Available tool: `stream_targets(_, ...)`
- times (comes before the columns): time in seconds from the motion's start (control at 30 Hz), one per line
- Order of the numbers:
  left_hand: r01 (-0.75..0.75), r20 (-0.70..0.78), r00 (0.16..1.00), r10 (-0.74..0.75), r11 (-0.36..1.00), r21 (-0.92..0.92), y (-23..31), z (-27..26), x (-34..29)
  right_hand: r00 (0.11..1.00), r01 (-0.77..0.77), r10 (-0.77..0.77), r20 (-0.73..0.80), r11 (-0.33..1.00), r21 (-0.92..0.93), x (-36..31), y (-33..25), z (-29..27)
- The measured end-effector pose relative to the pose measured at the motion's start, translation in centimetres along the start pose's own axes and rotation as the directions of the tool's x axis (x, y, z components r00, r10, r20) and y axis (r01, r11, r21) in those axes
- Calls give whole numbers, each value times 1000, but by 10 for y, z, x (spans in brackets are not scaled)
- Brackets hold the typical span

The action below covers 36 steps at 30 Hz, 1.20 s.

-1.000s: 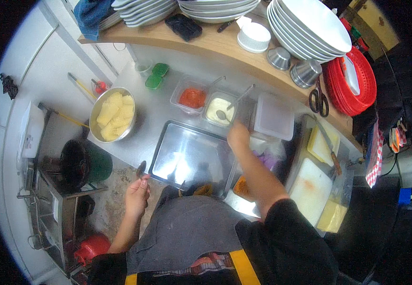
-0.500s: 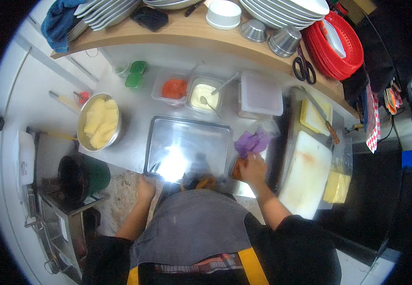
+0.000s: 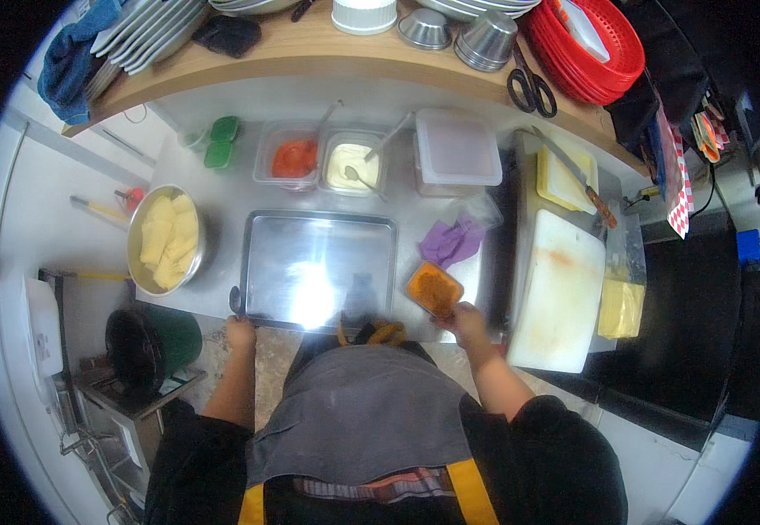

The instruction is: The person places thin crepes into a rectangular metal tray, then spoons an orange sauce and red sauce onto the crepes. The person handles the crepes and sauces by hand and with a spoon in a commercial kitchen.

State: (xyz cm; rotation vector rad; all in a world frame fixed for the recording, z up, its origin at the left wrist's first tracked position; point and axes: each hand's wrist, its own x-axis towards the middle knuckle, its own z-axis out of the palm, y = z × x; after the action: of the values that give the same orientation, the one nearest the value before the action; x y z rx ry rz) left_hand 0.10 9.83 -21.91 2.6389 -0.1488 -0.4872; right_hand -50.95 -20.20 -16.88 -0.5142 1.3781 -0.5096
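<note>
My left hand (image 3: 241,333) is closed around a spoon (image 3: 235,300), its dark bowl pointing up beside the tray's near left corner. In my right hand (image 3: 467,325) is a small orange container (image 3: 435,289) with brown contents, gripped at its near right corner. A shiny metal baking tray (image 3: 320,271) lies between the hands, with nothing on it. Just beyond the container a crumpled purple cloth (image 3: 452,242) rests on the counter. Behind the tray stand a clear tub of red sauce (image 3: 293,159) and a tub of white cream (image 3: 352,166) with spoons in it.
At left a steel bowl (image 3: 200,255) holds yellow, flat folded pieces. A lidded clear box (image 3: 457,149), white cutting board (image 3: 558,293) and knife (image 3: 573,168) are on the right. Overhead, a wooden shelf (image 3: 310,68) carries plates, metal cups, scissors and red baskets (image 3: 586,52).
My right hand has drawn back toward me with the orange container, bringing its contents into view. The spoon in my left hand now points up. The whole view has shifted slightly.
</note>
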Motion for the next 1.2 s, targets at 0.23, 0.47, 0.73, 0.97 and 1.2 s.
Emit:
stream_targets(0.23,-31,83,996,44,988,-151,-7,-10,-5,991,-90,64,115,966,241,4,-22,70)
stream_targets(0.47,-97,122,987,103,994,-57,14,-10,-19,986,-153,109,126,892,424,41,-39,124)
stream_targets(0.73,-62,162,973,167,858,-510,93,-42,-72,978,72,29,207,884,-462,-18,-54,124)
stream_targets(0.97,61,642,429,636,688,-723,268,-4,-204,527,684,-330,783,711,-161,-100,-51,166)
stream_targets(1.2,-532,436,307,846,532,-659,298,-1,-232,912,405,-398,102,829,-385,-44,-61,116)
